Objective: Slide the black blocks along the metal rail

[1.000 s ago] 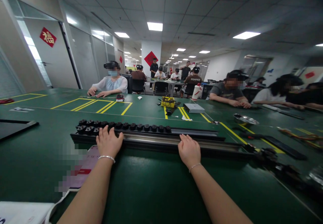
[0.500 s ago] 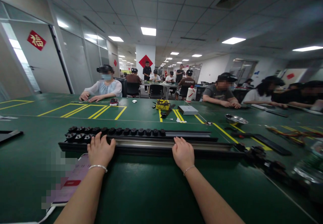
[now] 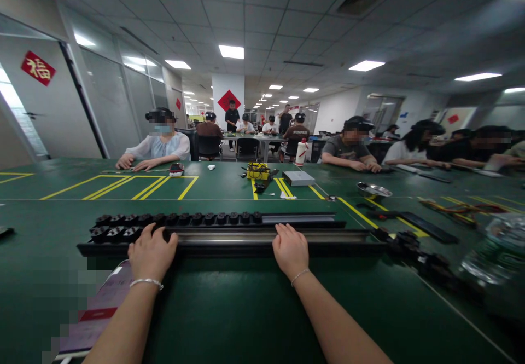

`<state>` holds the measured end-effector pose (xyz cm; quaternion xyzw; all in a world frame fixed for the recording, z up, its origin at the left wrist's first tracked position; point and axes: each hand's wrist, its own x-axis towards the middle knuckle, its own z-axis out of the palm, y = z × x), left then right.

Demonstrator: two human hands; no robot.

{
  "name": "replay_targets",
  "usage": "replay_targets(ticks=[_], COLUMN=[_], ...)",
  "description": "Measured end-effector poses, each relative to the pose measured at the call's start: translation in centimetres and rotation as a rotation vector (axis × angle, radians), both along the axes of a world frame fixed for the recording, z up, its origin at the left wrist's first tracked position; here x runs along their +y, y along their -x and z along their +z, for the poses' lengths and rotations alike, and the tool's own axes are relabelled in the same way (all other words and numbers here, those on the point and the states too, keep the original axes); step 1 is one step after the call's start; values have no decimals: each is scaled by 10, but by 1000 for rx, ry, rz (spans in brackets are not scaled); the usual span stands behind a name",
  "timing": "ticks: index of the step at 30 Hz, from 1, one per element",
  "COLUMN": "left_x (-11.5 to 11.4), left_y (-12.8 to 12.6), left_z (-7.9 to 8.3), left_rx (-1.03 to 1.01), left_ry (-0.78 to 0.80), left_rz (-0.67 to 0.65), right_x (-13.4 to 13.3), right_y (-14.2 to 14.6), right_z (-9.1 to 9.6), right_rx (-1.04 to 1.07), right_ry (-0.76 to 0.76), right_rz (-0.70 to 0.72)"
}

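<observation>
A long black power track (image 3: 238, 238) with a metallic channel lies crosswise on the table in front of me. Black round socket modules (image 3: 115, 234) sit at its left end. My left hand (image 3: 152, 252) is bent over the track beside them, thumb and fingers around a dark socket module (image 3: 167, 235) that they mostly hide. Further right, my right hand (image 3: 291, 250) rests on the near side of the track, fingers together over its edge and thumb hidden. Right behind runs a second track (image 3: 299, 218), its left part filled with a row of several similar modules (image 3: 197, 219).
A phone (image 3: 98, 315) lies left of my left forearm. To the right are loose black parts (image 3: 410, 246), a plastic bottle (image 3: 498, 249), a metal bowl (image 3: 374, 190) and cables (image 3: 449, 211). Beyond stand a yellow box (image 3: 257, 171) and a grey box (image 3: 298, 178). Several people sit around.
The whole view has shifted, so most things appear further left. Both hands stay on the near track; the left hand has moved slightly left along it, away from the right hand.
</observation>
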<state>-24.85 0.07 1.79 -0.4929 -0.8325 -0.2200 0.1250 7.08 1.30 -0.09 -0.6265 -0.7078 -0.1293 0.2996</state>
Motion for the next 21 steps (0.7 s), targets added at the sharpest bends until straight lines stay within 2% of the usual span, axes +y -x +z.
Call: replay_targets(ticks=[7, 14, 21], left_x=[-1, -6, -3], left_y=[-1, -11, -21], left_z=[-4, 0, -1], left_rx=[-26, -118, -227], left_ry=[-26, -62, -194], left_rz=[-2, 10, 76], right_x=[0, 1, 3], right_y=[0, -2, -3], right_z=[0, -4, -8], right_rx=[33, 31, 11], right_ry=[-12, -51, -103], right_rz=[11, 20, 17])
